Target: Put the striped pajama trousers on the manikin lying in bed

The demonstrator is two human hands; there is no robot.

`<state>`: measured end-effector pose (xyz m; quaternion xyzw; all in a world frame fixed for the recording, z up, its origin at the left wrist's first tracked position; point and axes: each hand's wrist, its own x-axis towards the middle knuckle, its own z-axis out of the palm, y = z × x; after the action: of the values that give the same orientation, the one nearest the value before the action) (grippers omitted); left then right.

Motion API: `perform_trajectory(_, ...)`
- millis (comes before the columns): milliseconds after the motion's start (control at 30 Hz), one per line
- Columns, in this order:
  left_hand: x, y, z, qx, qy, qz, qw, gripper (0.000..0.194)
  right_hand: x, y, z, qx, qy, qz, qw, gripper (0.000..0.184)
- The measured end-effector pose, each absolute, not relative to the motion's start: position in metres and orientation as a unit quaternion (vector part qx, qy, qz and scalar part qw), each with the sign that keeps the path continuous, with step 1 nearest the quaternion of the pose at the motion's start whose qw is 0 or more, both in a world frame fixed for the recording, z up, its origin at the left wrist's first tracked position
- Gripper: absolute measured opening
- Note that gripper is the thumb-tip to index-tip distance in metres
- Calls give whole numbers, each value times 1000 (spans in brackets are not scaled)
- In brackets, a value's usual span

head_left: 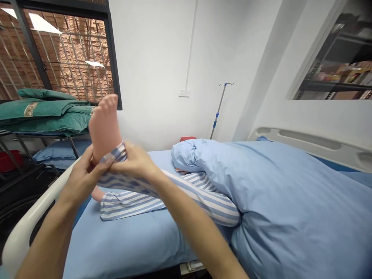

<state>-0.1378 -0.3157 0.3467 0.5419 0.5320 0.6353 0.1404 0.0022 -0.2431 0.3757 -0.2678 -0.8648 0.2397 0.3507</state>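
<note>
A bare foot [104, 130] points upward, its leg raised off the bed in a blue-and-white striped trouser leg [215, 205]. My left hand [81, 178] is closed at the heel side, its thumb pressed on the trouser cuff [118, 153]. From the other side of the ankle, my right hand [135, 161] is closed round the same cuff. Its fingers are partly hidden behind the ankle. The other striped leg [130, 205] lies flat below on the blue sheet [128, 244], with part of its foot [97, 193] showing. A blue quilt [279, 197] covers the body beyond the knees.
A pale bed end board [31, 221] runs along the left, with a dark wheelchair [17, 193] beyond it. Green folded bedding [43, 112] is stacked under the barred window. An IV pole [217, 110] stands behind the bed. The headboard [308, 141] is at right.
</note>
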Motion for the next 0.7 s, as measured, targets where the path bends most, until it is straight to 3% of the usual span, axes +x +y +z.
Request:
perform_trajectory(133, -127, -307, 350, 446, 428, 783, 65, 40, 42, -234, 411, -205, -855, 236, 413, 44)
perform_trajectory(333, -104, -307, 320, 401, 312, 793, 338, 46, 43, -240, 409, -198, -866, 221, 402, 45)
perform_trajectory(533, -105, -331, 294, 312, 356, 838, 270, 43, -16, -272, 347, -274, -907, 153, 282, 57)
perform_trajectory(700, -147, -357, 233, 217, 506, 808, 209, 51, -72, -291, 261, -265, -923, 145, 237, 61)
